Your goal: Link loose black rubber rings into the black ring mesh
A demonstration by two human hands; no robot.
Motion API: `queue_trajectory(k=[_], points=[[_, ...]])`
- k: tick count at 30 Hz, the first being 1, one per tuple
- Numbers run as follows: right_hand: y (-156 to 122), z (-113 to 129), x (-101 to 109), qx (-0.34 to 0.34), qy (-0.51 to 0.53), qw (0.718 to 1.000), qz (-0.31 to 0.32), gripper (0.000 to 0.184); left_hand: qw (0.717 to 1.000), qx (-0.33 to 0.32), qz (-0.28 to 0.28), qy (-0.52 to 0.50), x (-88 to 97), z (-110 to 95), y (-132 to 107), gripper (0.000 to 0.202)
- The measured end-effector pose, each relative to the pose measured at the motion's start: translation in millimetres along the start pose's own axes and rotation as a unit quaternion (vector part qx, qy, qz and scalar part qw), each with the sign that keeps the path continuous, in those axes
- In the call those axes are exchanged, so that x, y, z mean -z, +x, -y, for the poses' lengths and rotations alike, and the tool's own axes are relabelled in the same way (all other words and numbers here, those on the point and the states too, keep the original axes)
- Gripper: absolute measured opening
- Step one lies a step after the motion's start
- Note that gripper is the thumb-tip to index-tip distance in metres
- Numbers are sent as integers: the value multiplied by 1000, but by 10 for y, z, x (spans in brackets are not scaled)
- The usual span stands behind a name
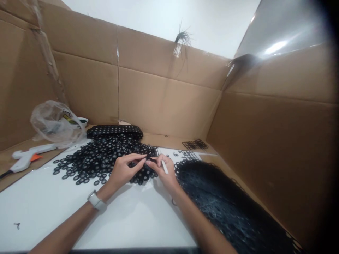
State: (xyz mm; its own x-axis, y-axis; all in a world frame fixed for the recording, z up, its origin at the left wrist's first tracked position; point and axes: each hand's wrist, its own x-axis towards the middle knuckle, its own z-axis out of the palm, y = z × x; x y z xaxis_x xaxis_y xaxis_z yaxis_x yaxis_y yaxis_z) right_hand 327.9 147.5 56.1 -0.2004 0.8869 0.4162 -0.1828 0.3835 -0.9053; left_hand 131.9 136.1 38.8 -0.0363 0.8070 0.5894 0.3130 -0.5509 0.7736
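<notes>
Both hands meet over the right front of a heap of black rings [97,155] on a white board [127,222]. My left hand [129,165], with a white watch on its wrist, pinches a small black piece [147,157], probably one of the rings, though the fingers hide most of it. The fingertips of my right hand [162,169] close on the same piece from the other side. A white pen-like stick [164,167] is also tucked in the right hand and points back toward me.
A black sheet of linked rings [225,208] covers the right side. Small ring grids [195,144] lie behind it. At the left are a white glue gun [29,157] and a clear plastic bag [57,121]. Behind the heap sits a dotted black bundle [115,132]. Cardboard walls [159,81] enclose the workspace.
</notes>
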Motion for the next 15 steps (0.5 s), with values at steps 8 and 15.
queue_trajectory(k=[8,15], points=[[42,-87,45,21,-61,998,-15,49,982,132,-94,-101,-14,122,93,31],[94,-154,168,-35,-26,996,-80,53,950,163,-248,-95,541,406,377,48]])
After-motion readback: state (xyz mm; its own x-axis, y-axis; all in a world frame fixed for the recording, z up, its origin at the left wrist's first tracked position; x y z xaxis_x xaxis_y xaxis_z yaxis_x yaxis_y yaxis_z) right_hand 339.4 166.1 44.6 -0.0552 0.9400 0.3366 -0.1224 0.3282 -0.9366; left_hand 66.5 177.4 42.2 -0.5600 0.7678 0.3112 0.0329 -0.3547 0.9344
